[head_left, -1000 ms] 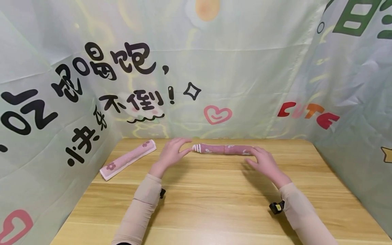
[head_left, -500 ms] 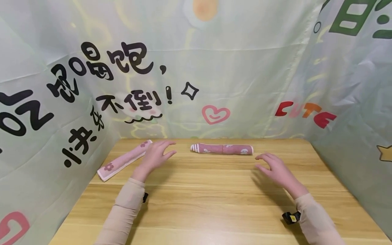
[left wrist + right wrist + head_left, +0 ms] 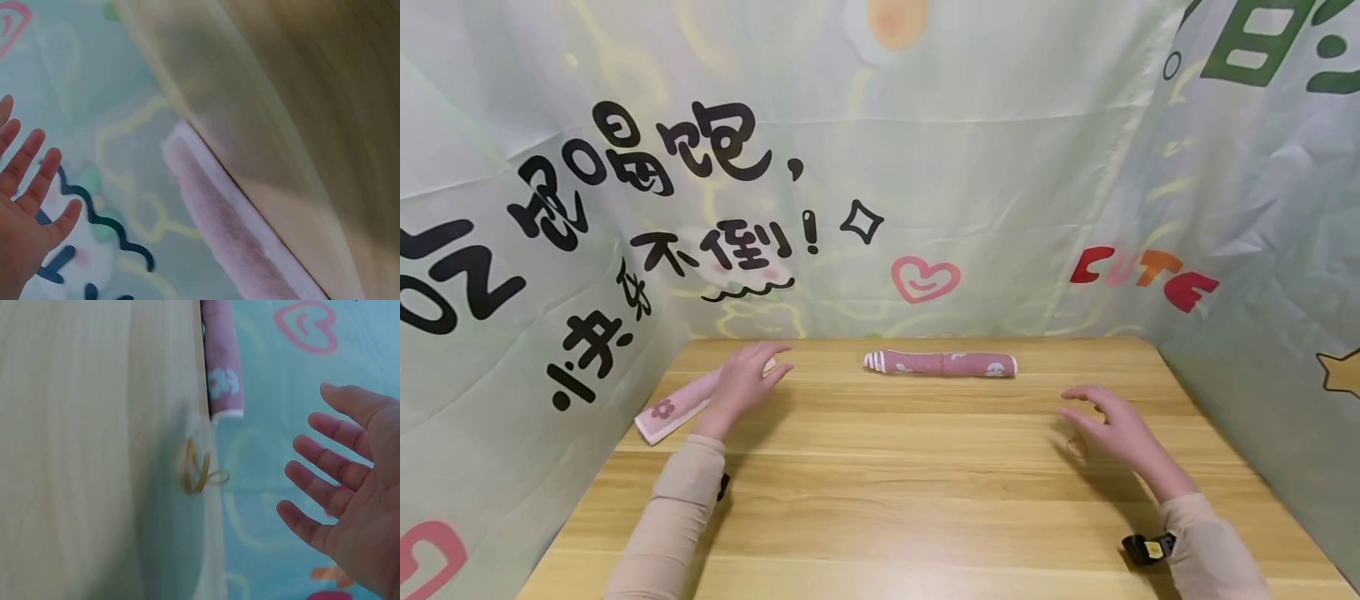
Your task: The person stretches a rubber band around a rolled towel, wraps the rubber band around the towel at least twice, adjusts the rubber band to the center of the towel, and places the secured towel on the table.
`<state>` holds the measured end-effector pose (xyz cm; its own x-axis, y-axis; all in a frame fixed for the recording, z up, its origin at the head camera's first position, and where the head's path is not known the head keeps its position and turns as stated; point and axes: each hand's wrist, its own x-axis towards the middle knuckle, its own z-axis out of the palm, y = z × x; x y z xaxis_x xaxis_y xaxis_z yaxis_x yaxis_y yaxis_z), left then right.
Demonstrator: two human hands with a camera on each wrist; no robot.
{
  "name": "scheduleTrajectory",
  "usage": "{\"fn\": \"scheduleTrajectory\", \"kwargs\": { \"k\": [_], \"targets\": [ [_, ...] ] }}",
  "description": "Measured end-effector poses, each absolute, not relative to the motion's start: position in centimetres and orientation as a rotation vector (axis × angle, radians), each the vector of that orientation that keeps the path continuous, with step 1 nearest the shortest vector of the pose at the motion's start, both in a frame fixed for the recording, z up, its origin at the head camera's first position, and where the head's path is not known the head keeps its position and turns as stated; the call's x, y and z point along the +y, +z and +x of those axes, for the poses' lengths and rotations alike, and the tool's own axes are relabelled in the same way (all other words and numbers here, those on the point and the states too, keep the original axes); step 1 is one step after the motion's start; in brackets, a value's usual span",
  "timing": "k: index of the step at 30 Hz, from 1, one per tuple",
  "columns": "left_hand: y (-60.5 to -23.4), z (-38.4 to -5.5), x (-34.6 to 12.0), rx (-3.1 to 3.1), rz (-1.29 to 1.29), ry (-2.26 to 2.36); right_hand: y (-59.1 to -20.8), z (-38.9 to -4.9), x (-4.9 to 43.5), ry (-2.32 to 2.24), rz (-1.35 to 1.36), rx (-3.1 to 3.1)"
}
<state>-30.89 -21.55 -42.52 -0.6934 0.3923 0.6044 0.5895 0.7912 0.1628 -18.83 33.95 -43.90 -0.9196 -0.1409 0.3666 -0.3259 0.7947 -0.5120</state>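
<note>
A rolled dark pink towel (image 3: 917,364) with a striped white end lies at the back middle of the table; a thin band circles its middle. The left hand (image 3: 747,379) hovers with spread fingers and overlaps the folded light pink towel (image 3: 688,395) in the head view. That towel's fuzzy pile (image 3: 219,212) shows in the left wrist view, beside the hand. The right hand (image 3: 1108,423) is off to the right of the roll, its fingers loosely bent around nothing. Just below its palm is a loose tan rubber band (image 3: 199,469), faint in the head view.
The wooden table (image 3: 880,492) reaches back to printed cloth walls (image 3: 1000,183) on the left, rear and right. A small black device (image 3: 1148,549) is strapped at the right wrist.
Both hands have drawn away from the rolled towel, the left one leftward over the folded towel, the right one rightward and nearer. The rubber band has come into sight by the right hand.
</note>
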Motion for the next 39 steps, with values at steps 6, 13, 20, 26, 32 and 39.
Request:
{"fn": "scheduleTrajectory", "kwargs": {
  "k": [6, 13, 20, 26, 32, 39],
  "targets": [
    [-43.1, -31.7, -23.2, -2.497, -0.655, -0.434, -44.8, -18.4, 36.0, 0.984, 0.24, -2.731],
    [-43.4, -32.4, -24.3, -2.592, -0.569, -0.43, -46.0, -18.6, 37.4, 1.079, 0.192, -2.761],
    [-44.0, -33.5, -25.1, -2.65, -0.529, -0.4, -46.7, -18.6, 37.8, 1.054, 0.131, -2.815],
    [-44.2, -34.5, -25.9, -2.728, -0.467, -0.382, -47.0, -18.8, 38.0, 1.064, 0.134, -2.856],
    [-44.6, -35.5, -26.9, -2.858, -0.361, -0.34, -47.2, -18.8, 37.9, 1.063, 0.12, -2.895],
    [-44.4, -35.7, -27.6, -2.934, -0.263, -0.314, -47.2, -18.8, 37.8, 1.065, 0.12, -2.919]
  ]
}}
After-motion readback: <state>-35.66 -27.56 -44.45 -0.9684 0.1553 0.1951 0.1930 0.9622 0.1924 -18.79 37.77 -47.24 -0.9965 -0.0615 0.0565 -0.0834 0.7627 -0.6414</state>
